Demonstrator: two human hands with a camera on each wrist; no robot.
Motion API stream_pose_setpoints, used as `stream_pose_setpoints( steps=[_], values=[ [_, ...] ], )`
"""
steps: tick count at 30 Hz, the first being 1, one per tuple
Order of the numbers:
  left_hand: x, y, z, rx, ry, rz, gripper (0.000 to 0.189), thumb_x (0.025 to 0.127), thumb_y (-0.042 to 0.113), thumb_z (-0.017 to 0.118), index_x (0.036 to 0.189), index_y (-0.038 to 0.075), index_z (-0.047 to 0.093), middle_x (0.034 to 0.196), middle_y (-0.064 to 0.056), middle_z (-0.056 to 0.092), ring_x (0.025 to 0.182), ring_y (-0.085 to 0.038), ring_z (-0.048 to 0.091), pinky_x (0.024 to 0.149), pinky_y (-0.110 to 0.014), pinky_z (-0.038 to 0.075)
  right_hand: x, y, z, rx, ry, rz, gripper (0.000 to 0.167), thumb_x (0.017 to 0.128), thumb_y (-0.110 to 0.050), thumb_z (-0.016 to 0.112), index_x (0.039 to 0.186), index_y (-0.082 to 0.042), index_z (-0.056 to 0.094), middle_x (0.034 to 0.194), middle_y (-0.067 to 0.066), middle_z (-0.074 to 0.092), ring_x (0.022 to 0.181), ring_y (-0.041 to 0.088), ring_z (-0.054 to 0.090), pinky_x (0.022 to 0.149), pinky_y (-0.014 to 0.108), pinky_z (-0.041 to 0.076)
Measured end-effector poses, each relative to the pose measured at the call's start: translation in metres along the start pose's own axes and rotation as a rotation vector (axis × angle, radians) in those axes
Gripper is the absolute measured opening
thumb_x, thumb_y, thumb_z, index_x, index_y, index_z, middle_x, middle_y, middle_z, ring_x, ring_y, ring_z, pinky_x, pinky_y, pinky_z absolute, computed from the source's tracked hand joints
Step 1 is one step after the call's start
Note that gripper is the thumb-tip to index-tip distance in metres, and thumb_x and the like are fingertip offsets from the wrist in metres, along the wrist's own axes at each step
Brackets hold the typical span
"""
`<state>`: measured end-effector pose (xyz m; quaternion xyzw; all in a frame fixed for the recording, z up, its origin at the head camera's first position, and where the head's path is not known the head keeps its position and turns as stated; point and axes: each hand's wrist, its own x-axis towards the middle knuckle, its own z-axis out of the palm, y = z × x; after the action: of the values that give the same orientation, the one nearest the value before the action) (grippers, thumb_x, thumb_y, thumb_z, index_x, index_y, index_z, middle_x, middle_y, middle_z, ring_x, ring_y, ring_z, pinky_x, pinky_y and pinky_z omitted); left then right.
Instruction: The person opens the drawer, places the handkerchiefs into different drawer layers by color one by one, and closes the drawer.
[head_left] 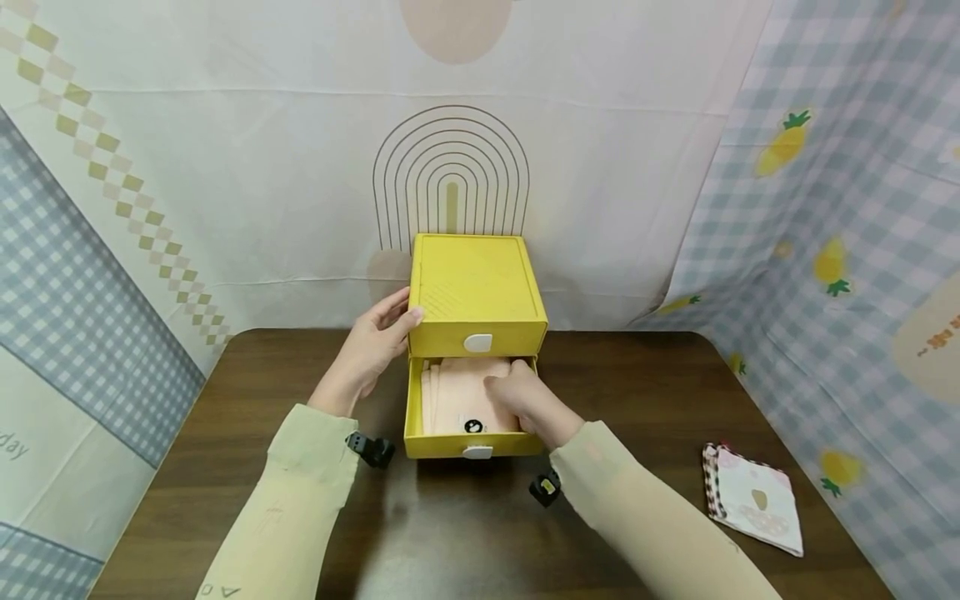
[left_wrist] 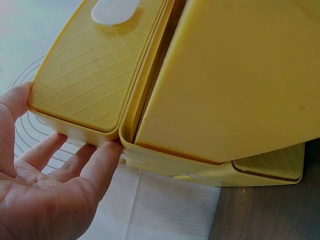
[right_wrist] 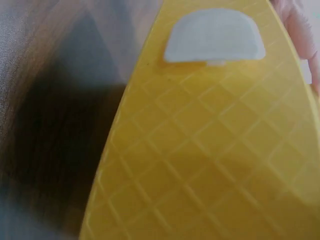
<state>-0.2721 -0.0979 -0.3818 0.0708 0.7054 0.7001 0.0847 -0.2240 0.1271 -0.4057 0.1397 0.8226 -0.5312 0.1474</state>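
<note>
A yellow two-drawer box [head_left: 480,279] stands at the table's back, upper drawer closed. Its lower drawer [head_left: 442,447] is pulled out and holds several folded pale pink cloths [head_left: 468,396], the top one with a round black print. My left hand [head_left: 372,337] touches the box's left front corner, thumb at the top edge and fingers spread along the side. Inside the drawer, my right hand [head_left: 525,396] holds the right edge of the cloth, thumb on top and fingertips hidden. The right wrist view mostly shows the drawer front [right_wrist: 210,145]; part of the hand appears top right.
Folded white handkerchiefs [head_left: 757,500] with a checkered edge lie at the right of the dark wooden table [head_left: 637,417]. Behind the box hangs a printed white curtain [head_left: 300,167]. Blue checked fabric [head_left: 795,167] hangs on the right.
</note>
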Motion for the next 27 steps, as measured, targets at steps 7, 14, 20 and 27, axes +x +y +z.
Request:
stream_pose_setpoints(
  steps=[7, 14, 20, 27],
  values=[
    [-0.001, 0.001, 0.000, 0.000, 0.006, -0.011, 0.067, 0.090, 0.043, 0.066, 0.150, 0.029, 0.037, 0.154, -0.001, 0.033, 0.137, -0.020, 0.034, 0.107, -0.047, 0.035, -0.021, -0.005, -0.007, -0.020, -0.050, -0.101, 0.080, 0.097, -0.019, 0.057, 0.153, 0.001, 0.004, 0.157, 0.021, 0.011, 0.141, 0.035, 0.020, 0.108, 0.052, 0.030],
    [0.000, 0.001, 0.001, 0.001, 0.007, -0.014, 0.069, 0.090, 0.044, 0.066, 0.150, 0.030, 0.037, 0.153, -0.001, 0.033, 0.137, -0.021, 0.035, 0.107, -0.048, 0.035, -0.041, -0.004, -0.019, -0.007, -0.094, -0.143, 0.082, 0.096, -0.023, 0.060, 0.154, -0.001, 0.006, 0.156, 0.019, 0.019, 0.141, 0.034, 0.024, 0.108, 0.050, 0.031],
    [0.000, 0.001, -0.001, 0.005, 0.001, -0.007, 0.069, 0.090, 0.045, 0.066, 0.150, 0.030, 0.037, 0.154, -0.001, 0.033, 0.137, -0.020, 0.034, 0.106, -0.047, 0.036, -0.050, 0.001, -0.025, 0.076, -0.063, -0.195, 0.074, 0.093, -0.024, 0.065, 0.151, -0.005, 0.022, 0.149, 0.018, 0.032, 0.134, 0.032, 0.036, 0.104, 0.049, 0.038],
    [0.000, 0.000, -0.001, 0.000, -0.001, -0.011, 0.069, 0.089, 0.044, 0.066, 0.150, 0.030, 0.037, 0.153, -0.002, 0.033, 0.137, -0.021, 0.035, 0.107, -0.048, 0.035, -0.063, 0.004, -0.027, 0.251, -0.083, -0.260, 0.064, 0.092, -0.020, 0.069, 0.144, -0.006, 0.035, 0.140, 0.020, 0.041, 0.118, 0.029, 0.053, 0.088, 0.043, 0.052]
  ],
)
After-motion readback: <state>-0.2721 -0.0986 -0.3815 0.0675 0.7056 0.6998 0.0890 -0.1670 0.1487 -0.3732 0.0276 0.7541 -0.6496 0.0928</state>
